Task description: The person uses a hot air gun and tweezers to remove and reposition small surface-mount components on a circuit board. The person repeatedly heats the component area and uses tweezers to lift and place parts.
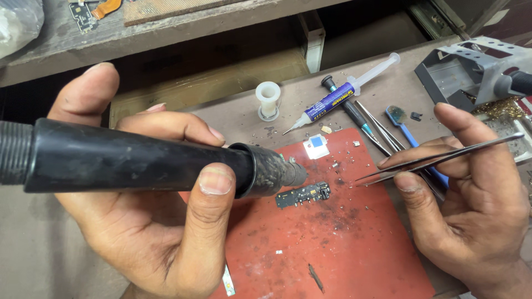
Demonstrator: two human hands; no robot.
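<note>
Over the red mat [354, 260] my left hand [149, 221] wraps tight around the black hot-air handle [138, 160], nozzle just above the small circuit board [303, 195] near the mat's middle. I judge lingering heat could scorch the board or blow it off the mat. Right of the board, my right hand [471, 205] pinches the tweezers [438, 160], tips nearly closed, empty, short of the board.

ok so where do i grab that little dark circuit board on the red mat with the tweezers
Take the small circuit board by its right end, coming from the right where the tweezers already point. It lies flat and narrow on the red mat, so pinch across its thin edge.
</note>
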